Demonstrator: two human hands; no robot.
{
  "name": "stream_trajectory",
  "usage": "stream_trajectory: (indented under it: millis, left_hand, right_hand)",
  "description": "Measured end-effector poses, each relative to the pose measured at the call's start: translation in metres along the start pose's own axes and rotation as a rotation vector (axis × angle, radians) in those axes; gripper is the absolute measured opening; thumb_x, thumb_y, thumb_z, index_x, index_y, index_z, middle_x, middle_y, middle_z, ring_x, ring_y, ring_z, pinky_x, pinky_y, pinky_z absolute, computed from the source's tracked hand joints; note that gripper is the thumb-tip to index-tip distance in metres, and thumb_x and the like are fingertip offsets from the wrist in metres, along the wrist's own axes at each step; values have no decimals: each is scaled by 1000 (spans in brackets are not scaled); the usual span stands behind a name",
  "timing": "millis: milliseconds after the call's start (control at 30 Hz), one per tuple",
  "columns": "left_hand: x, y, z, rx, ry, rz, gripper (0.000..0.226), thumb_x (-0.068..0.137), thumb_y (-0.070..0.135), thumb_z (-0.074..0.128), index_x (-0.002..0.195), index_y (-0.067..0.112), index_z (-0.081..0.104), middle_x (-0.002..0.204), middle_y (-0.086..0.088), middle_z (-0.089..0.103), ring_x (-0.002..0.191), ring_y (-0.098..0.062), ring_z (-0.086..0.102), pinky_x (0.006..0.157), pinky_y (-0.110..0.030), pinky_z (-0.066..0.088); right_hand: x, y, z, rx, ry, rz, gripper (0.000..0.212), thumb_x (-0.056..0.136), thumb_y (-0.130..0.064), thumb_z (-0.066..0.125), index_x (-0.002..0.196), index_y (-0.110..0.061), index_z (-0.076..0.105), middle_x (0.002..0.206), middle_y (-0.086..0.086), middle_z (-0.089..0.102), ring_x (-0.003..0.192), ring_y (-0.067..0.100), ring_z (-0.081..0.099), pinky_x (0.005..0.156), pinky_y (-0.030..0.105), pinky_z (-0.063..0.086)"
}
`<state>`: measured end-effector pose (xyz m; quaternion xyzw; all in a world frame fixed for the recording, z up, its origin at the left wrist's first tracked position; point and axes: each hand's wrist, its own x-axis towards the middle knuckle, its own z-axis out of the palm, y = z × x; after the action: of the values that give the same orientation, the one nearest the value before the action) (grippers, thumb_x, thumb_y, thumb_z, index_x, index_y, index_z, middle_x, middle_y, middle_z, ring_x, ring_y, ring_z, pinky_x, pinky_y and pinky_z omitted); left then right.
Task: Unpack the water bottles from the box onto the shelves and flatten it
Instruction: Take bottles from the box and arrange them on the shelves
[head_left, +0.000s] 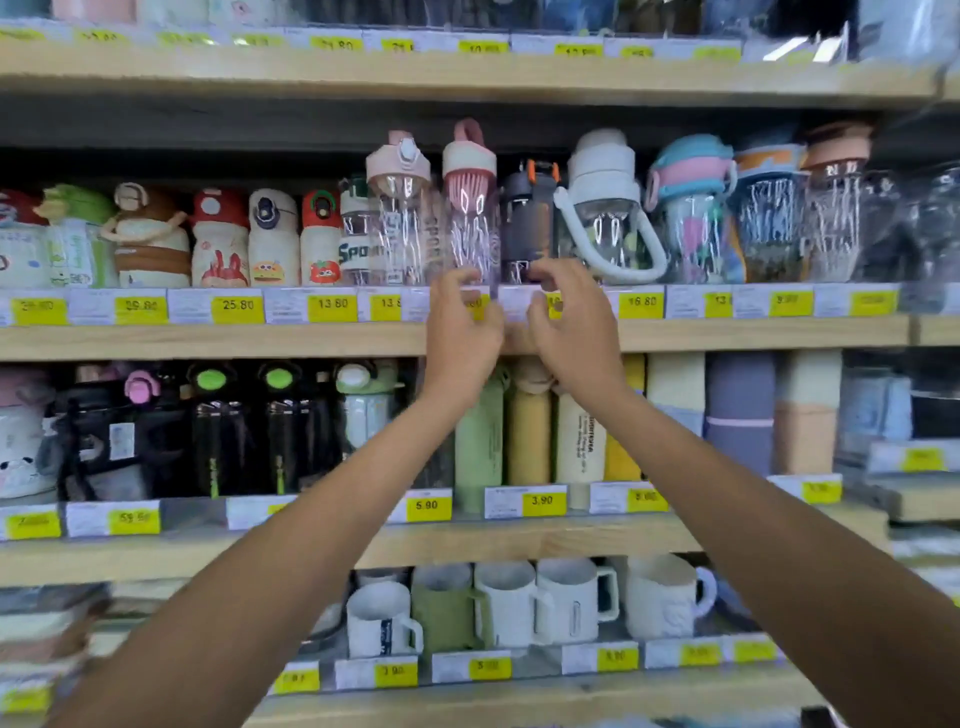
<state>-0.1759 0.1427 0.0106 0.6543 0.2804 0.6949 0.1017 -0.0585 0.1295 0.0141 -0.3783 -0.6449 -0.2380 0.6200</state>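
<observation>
Between crowded shelf bottles (602, 208), left hand (460, 332) grip around pink-handled bottle (470, 213); right hand (574, 325) grip unclear.

A clear, pink-tinted water bottle (471, 223) with a white-and-pink looped lid stands upright on the middle wooden shelf (208, 340), just beside a similar clear bottle (400, 228) with a pale pink lid.

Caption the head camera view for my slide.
Left hand and right hand flank the base of a clear pink-capped bottle at a stocked shelf.
</observation>
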Motion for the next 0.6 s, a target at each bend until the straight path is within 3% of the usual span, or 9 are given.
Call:
stream_trajectory:
  millis: [67,200,367,467,533,600]
  left_hand:
    - [-30,6,27,-144,-46,-29,27,87,-3,51,112,8,52,115,-6,57,89,-9,55,82,-13,44]
    - [-103,16,108,-315,-255,-162,27,86,-7,53,96,18,54,103,-4,60,94,-20,59,82,-33,48]
    - [-210,16,218,-329,-577,-323,19,88,-3,55,103,7,58,99,-3,62,90,-16,60,72,-17,45]
    - [-276,21,281,-321,-788,-450,23,90,-2,53,112,-6,58,82,4,61,65,7,58,56,-5,42]
    - [-324,29,324,-291,-944,-503,24,91,-3,52,113,-10,58,77,8,57,59,10,56,59,-6,41]
    - [-366,37,363,-257,-1086,-567,26,92,1,52,115,-8,58,78,4,59,59,8,56,59,-9,41]
  right_hand:
    - [-22,15,-32,1,14,3,26,87,-8,46,108,-7,61,107,6,63,90,19,59,76,33,48]
    - [-86,70,-111,-78,-22,96,26,85,-8,43,100,-5,64,99,9,66,85,26,61,71,37,48]
    - [-191,148,-221,-256,-65,401,23,81,-11,43,88,-9,65,85,10,69,80,27,62,69,39,49]
    - [-252,186,-289,-372,-157,619,19,80,-5,48,82,-10,66,83,12,69,81,33,63,69,37,46]
    - [-296,207,-338,-467,-213,744,19,80,-6,48,79,-9,66,80,13,68,78,32,63,64,34,43]
    - [-335,222,-382,-507,-263,846,19,83,-8,46,77,-8,64,65,10,63,62,29,58,54,31,41]
